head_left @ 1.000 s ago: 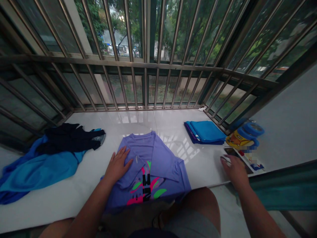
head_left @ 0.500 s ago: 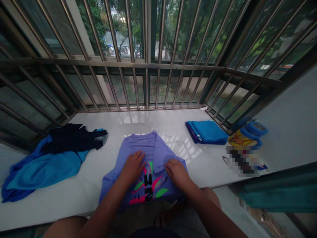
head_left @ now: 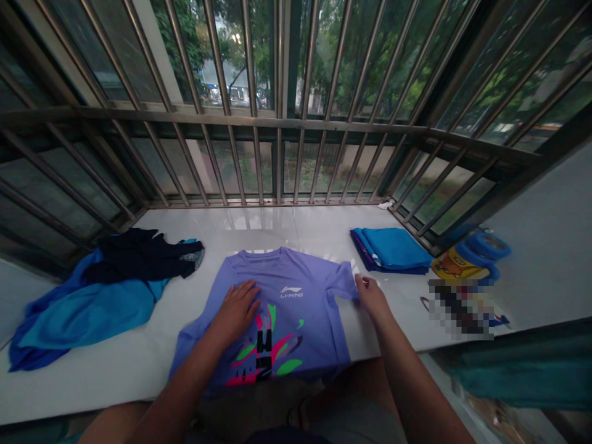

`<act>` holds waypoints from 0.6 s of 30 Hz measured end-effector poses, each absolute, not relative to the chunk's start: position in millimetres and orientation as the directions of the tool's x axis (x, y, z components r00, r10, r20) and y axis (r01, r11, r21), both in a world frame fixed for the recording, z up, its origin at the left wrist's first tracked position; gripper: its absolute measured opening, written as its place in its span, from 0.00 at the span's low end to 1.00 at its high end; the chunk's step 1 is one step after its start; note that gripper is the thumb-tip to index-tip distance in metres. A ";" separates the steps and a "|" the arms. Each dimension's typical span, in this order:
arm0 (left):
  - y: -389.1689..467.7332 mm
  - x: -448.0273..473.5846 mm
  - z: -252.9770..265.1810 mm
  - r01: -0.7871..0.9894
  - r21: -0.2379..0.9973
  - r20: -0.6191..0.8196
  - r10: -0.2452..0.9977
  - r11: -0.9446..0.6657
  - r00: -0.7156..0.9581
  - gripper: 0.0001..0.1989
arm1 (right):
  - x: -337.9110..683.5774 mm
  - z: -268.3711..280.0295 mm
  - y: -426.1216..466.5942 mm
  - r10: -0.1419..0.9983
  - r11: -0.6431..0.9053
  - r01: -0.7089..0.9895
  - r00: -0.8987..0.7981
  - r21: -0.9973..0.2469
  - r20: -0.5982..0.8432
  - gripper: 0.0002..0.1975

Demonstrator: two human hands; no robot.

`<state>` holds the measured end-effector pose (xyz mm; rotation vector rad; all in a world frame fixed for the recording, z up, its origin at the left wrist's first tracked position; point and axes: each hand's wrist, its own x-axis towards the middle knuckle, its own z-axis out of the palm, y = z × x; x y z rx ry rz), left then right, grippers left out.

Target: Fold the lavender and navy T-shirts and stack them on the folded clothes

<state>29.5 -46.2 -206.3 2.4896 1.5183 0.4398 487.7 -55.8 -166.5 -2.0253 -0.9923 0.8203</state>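
Your purple shirt [head_left: 319, 308] lies front up on the white window ledge [head_left: 139, 348], right in front of you, collar toward the window bars [head_left: 351, 128] and lower part at the ledge's near edge. The white lettering on its chest reads LI-NING, and below that runs a print in pink, green and black.

Your left grip [head_left: 238, 308] is open, the palm down and the fingers laid on the shirt beside the print. Your right grip [head_left: 372, 296] is closed in a pinch on the end of the sleeve, which points out to your right.

Beyond that hand, near the window corner, sits a folded blue stack [head_left: 393, 246], with darker cloth under the bright top piece. Just beside it, against the wall, is a yellow and blue container [head_left: 462, 256]; the things in front of it are pixelated and you cannot make them out. Well over to your left lies a loose heap of blue clothes [head_left: 97, 314], a black garment [head_left: 143, 256] on top.
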 end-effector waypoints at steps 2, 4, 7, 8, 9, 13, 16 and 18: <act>-31.5 51.7 -196.2 0.800 0.329 0.191 0.865 -0.501 0.463 0.23 | 478.4 -170.2 -61.3 0.839 -0.483 0.521 0.506 -0.703 -0.201 0.30; -12.0 82.1 -185.5 0.752 0.338 0.200 0.824 -0.565 0.530 0.24 | 468.4 -170.4 -58.9 0.849 -0.499 0.642 0.498 -0.583 -0.178 0.27; 20.5 128.6 -176.7 0.720 0.338 0.166 0.792 -0.606 0.588 0.23 | 459.7 -161.3 -40.6 0.872 -0.480 0.755 0.466 -0.448 -0.148 0.15; 30.3 140.9 -176.6 0.722 0.336 0.154 0.792 -0.604 0.591 0.22 | 458.9 -155.7 -32.6 0.882 -0.465 0.781 0.452 -0.416 -0.136 0.13; 38.8 150.5 -177.8 0.730 0.333 0.144 0.797 -0.597 0.587 0.22 | 458.8 -149.3 -25.0 0.891 -0.449 0.804 0.439 -0.390 -0.120 0.12; 56.3 164.4 -190.1 0.771 0.320 0.114 0.830 -0.550 0.545 0.28 | 454.1 -124.1 -15.9 0.893 -0.429 0.854 0.449 -0.294 0.000 0.15; 56.3 160.9 -198.0 0.780 0.317 0.112 0.838 -0.540 0.534 0.30 | 435.1 -120.3 -40.0 0.897 -0.407 0.879 0.436 -0.247 0.074 0.16; 55.1 158.5 -200.5 0.781 0.314 0.111 0.838 -0.540 0.535 0.30 | 418.2 -128.0 -63.8 0.928 -0.344 0.915 0.365 -0.212 0.071 0.17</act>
